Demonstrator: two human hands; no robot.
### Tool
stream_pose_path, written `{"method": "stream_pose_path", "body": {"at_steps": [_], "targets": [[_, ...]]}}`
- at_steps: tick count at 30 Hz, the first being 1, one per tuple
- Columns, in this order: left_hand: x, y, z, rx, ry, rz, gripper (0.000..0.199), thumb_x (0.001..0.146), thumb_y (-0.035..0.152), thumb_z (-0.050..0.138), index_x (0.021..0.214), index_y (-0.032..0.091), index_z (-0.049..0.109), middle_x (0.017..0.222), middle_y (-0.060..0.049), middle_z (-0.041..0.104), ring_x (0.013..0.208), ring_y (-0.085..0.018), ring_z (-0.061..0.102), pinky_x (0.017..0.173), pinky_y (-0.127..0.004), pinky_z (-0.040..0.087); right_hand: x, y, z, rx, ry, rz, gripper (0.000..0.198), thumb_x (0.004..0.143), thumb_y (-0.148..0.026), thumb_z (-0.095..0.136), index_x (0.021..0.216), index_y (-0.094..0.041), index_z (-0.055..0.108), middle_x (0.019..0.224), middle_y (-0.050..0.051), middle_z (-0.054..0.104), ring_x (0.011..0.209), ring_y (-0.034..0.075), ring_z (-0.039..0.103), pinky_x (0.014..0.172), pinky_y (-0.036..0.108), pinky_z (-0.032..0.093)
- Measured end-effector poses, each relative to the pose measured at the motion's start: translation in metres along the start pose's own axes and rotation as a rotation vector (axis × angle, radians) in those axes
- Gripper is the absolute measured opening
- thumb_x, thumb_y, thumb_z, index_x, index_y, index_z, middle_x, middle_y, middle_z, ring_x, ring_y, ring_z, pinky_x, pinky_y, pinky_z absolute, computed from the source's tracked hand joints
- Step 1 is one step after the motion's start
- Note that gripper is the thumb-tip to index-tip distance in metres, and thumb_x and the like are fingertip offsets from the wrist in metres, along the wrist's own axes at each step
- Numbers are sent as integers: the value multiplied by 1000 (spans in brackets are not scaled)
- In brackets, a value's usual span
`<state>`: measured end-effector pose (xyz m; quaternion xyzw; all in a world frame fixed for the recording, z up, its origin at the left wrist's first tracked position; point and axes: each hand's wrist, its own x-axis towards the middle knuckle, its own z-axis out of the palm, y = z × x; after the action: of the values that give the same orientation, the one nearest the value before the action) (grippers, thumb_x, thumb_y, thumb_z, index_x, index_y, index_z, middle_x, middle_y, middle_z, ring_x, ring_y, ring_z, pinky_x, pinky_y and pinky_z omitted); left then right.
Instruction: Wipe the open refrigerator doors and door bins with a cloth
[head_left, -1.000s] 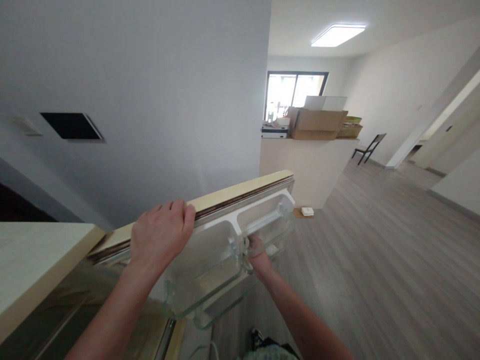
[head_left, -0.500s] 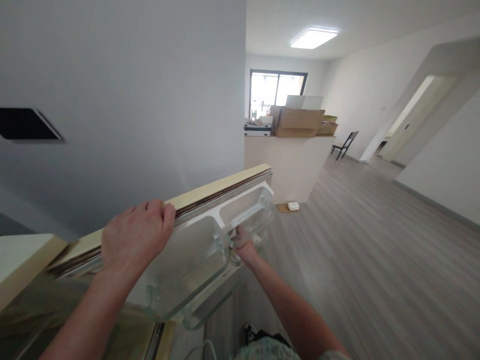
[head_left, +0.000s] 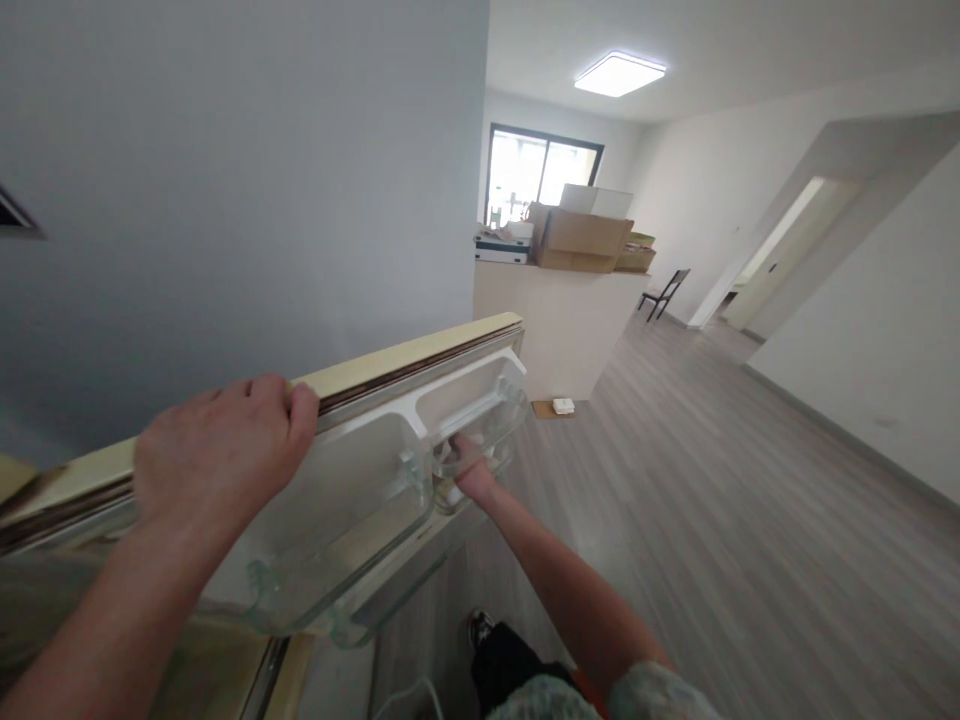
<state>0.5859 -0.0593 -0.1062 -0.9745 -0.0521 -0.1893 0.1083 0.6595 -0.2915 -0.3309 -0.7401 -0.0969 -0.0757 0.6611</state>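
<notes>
Your left hand (head_left: 217, 450) is nearest the camera, forearm running up from the lower left corner. It lies knuckles up over the top edge of the open fridge door (head_left: 405, 358), fingers curled together over the far side of that edge and gripping it. Directly below and to the right of this hand sits the first clear shelf bin (head_left: 337, 520) on the inner face of the door, tilted with the door.

Your right arm reaches forward from the lower right, elbow low, wrist raised. Your right hand (head_left: 466, 470) is at the second clear bin (head_left: 480, 420), beyond the first one, with the fingers tucked in against the bin's lower inside corner. The plastic blurs them; you cannot tell whether they are pinching anything or merely pressed on the wall. A small white object shows just at the fingertips, not identifiable.

Below the right forearm, a shoe (head_left: 480, 628) stands on the grey plank floor (head_left: 675, 520).

Beyond the right hand, well apart, a small white item on a brown mat (head_left: 559, 406) lies at the foot of a pale counter (head_left: 562, 330). On top of the counter stands a cardboard box (head_left: 581, 240). Farther still, a dark chair (head_left: 664, 292) and a window (head_left: 536, 175).
</notes>
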Motion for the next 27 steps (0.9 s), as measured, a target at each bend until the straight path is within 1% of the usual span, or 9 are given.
{"method": "stream_pose_path", "body": {"at_steps": [2,5,9,12,17,20,24,26,27], "targets": [[1,1,2,47,-6,14,49,101,35,22,92,13,65,88,-15,70,79,-34,66,62,-36,37,-4,-2,10,-7,-49,4,13,64,-21,71,74,-21,63,77,2,68,84,23,64,92,40,51],[4,2,6,91,-11,4,45,101,34,23,92,14,63,87,-14,69,79,-34,66,64,-38,38,-11,-10,13,51,-46,19,21,69,-25,73,89,-22,67,90,4,72,90,23,65,92,39,52],[9,3,12,104,-38,-22,41,102,34,24,91,17,60,84,-11,67,81,-32,65,67,-40,39,-22,-11,-1,167,-72,97,27,82,-30,66,108,-22,68,106,6,73,101,23,65,96,37,51],[12,5,15,73,-66,-109,45,103,37,22,91,18,62,87,-10,68,81,-30,64,72,-41,41,-27,4,-17,148,-134,132,34,84,-29,64,117,-24,69,116,7,73,108,24,65,101,40,50],[17,9,24,0,-92,-252,56,101,42,18,98,15,68,93,-12,67,95,-33,66,84,-45,47,-21,29,-34,-2,-310,0,39,84,-32,65,122,-22,70,120,11,72,111,28,66,105,45,50],[13,10,22,-77,-44,-229,60,102,42,17,106,13,70,101,-11,69,108,-35,66,94,-50,48,-20,34,-36,-173,-337,-116,33,83,-30,60,111,-19,74,110,13,76,104,29,70,96,42,54],[-34,9,4,-184,202,-7,48,104,31,27,137,11,56,141,-10,61,137,-30,53,114,-53,40,-23,36,-38,-412,-336,-224,26,80,-31,52,65,-20,70,67,11,72,65,27,68,63,32,53],[-81,3,1,-239,372,-24,42,100,21,39,139,16,53,145,-6,60,137,-24,54,116,-50,42,-26,37,-37,-495,-296,-285,30,78,-32,50,54,-22,64,56,9,66,54,25,63,52,29,45],[-110,-1,4,-265,464,-99,39,97,17,44,134,21,56,138,-4,65,131,-23,59,112,-48,47,-27,38,-35,-535,-259,-318,30,78,-33,49,53,-22,63,54,9,65,53,24,62,50,28,42]]}}
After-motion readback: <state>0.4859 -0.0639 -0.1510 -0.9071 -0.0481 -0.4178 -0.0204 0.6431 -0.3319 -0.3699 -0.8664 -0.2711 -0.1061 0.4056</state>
